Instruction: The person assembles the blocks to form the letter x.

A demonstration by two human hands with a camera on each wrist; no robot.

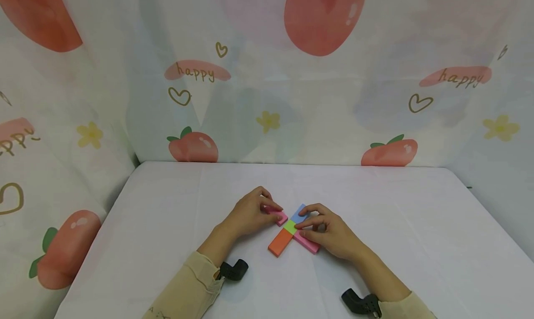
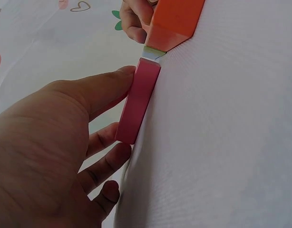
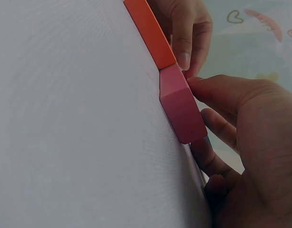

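Observation:
My left hand (image 1: 254,213) pinches a pink block (image 2: 140,102) between thumb and fingers, at the upper-left side of a small cross of blocks. At the cross's centre sits a green block (image 1: 289,226). A blue block (image 1: 297,214) extends to the upper right, an orange block (image 1: 280,242) to the lower left and a second pink block (image 1: 307,243) to the lower right. My right hand (image 1: 335,233) lies over the right side with fingers bent loosely; its fingertips touch or nearly touch the blue and green blocks, its thumb the second pink one. Contact is partly hidden.
A white cloth covers the table (image 1: 167,207), and the blocks lie flat near its middle. Patterned curtains (image 1: 317,92) stand behind and at the sides. A black wrist mount (image 1: 234,270) is strapped at the left cuff, another mount (image 1: 360,303) at the right.

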